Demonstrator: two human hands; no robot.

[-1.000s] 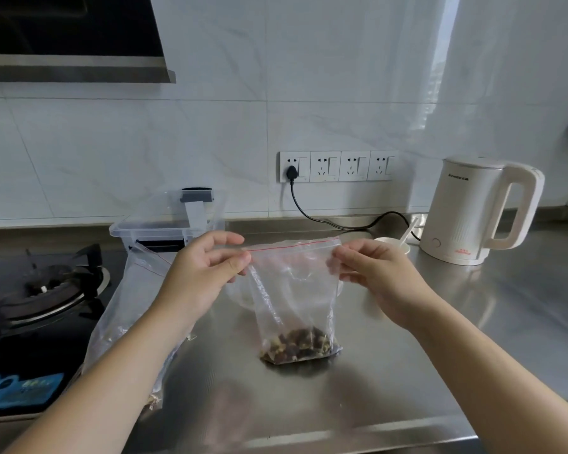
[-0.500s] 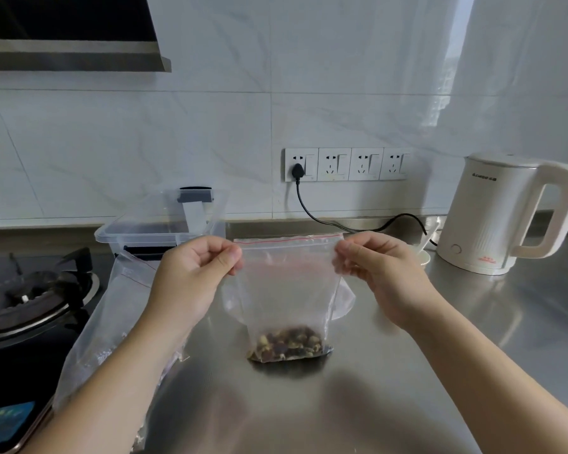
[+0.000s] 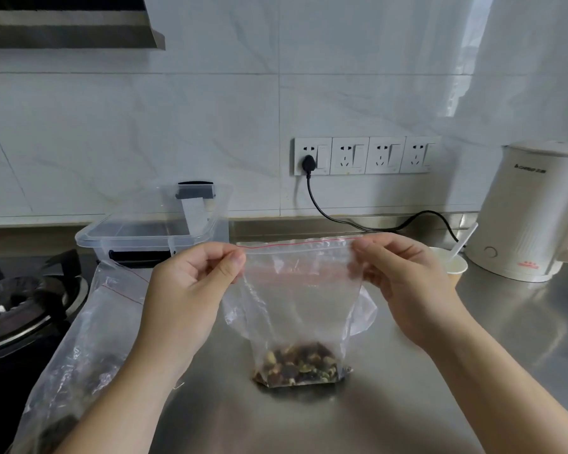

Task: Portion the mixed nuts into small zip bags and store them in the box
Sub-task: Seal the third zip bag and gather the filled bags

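Fingers of our left hand [image 3: 194, 290] curl in and pinch the top left corner of the small zip bag [image 3: 300, 306], thumb against forefinger; our right hand [image 3: 407, 290] pinches the top right corner the same way. Between them we hold the red-lined top edge taut, the bag hanging upright with its bottom resting on the steel desk [image 3: 440, 404]. Mixed nuts [image 3: 297, 367] sit heaped in its bottom. Left of it lies a larger clear bag [image 3: 89, 329], near the stove [image 3: 17, 306]. Behind stands the clear box [image 3: 151, 224]; to the right, a paper cup [image 3: 453, 265] just beside the white kettle [image 3: 535, 211].
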